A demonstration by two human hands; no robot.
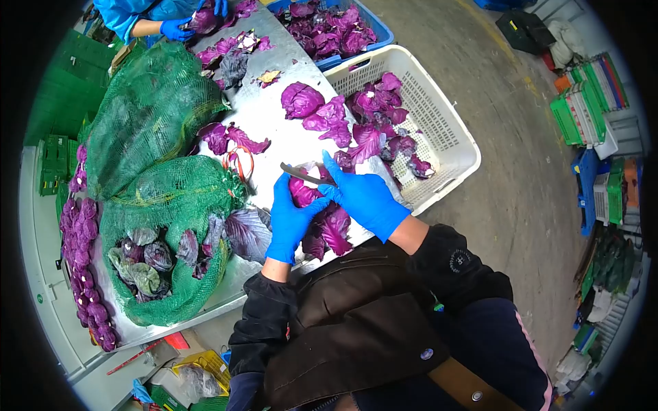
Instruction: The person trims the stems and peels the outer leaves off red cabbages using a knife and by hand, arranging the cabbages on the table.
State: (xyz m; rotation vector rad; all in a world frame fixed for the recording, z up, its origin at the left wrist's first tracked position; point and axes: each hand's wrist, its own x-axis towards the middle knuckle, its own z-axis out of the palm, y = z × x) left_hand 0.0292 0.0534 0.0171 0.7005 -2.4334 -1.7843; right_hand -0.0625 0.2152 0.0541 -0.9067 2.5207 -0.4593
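Note:
My left hand (290, 220), in a blue glove, is closed around the left side of a red cabbage (303, 194) near the table's front edge. In my right hand (367, 200), also gloved in blue, is a knife (301, 175). Its dark blade lies across the top of the cabbage, partly over the pale base. Both thumbs come close together on the cabbage's near side, which hides part of it. Loose purple leaves (334, 231) lie just below my hands. Beyond them, another red cabbage (301, 101) rests on the metal table (264, 154).
A white crate (439, 116) with purple leaves stands against the table's right side, a blue crate (384, 31) behind it. Green net sacks (154, 109) of cabbages cover the left. Peeled cabbages (82, 233) line the far-left edge. A co-worker's gloved hand (176, 29) is at the top.

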